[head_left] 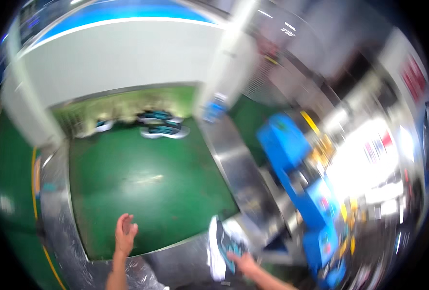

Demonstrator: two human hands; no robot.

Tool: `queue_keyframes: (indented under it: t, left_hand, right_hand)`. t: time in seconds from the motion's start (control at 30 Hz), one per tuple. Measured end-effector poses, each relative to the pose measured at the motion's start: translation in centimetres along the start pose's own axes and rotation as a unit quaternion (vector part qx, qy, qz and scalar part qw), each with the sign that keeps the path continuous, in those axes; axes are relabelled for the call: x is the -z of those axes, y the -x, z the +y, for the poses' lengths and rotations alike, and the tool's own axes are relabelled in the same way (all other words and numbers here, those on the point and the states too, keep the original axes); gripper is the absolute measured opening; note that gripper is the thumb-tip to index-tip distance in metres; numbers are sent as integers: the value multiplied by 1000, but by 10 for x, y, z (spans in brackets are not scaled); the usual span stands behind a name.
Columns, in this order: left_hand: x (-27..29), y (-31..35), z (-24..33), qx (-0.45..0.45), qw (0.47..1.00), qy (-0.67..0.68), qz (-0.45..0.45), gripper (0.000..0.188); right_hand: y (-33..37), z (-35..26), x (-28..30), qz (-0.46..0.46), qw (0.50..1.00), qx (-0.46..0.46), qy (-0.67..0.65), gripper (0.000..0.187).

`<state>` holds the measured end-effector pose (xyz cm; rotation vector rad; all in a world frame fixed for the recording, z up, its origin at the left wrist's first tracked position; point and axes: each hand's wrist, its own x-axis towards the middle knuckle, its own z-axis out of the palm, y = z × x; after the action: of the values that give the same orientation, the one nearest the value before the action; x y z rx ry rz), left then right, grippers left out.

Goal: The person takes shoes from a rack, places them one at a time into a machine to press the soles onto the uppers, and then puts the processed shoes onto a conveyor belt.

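Observation:
My right hand (pixel 242 262) grips a sneaker (pixel 218 249) with a thick white sole and a dark and teal upper. The shoe is tipped on its side above the near metal edge, its sole facing left. My left hand (pixel 125 234) is raised over the near left part of a green surface (pixel 147 193); it holds nothing and its fingers are apart. At the far end of that surface lie several similar shoes, among them a dark and teal sneaker (pixel 165 129) with a white sole. Motion blur softens the finer details.
Metal rails (pixel 241 166) frame the green surface. A white housing (pixel 122 58) rises over its far end. A blue and clear bottle (pixel 215 109) stands on the right rail. Blue machinery (pixel 284 140) fills the right side. Crumpled clear plastic (pixel 139 273) lies on the near edge.

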<state>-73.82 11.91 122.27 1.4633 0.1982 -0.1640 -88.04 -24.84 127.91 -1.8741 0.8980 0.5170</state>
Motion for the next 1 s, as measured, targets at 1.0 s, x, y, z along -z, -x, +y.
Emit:
queue_keyframes:
  t: [1.0]
  left_hand:
    - [-966, 351, -61, -229, 763, -296, -528, 72]
  right_hand:
    - [235, 404, 325, 412, 675, 205, -576, 81]
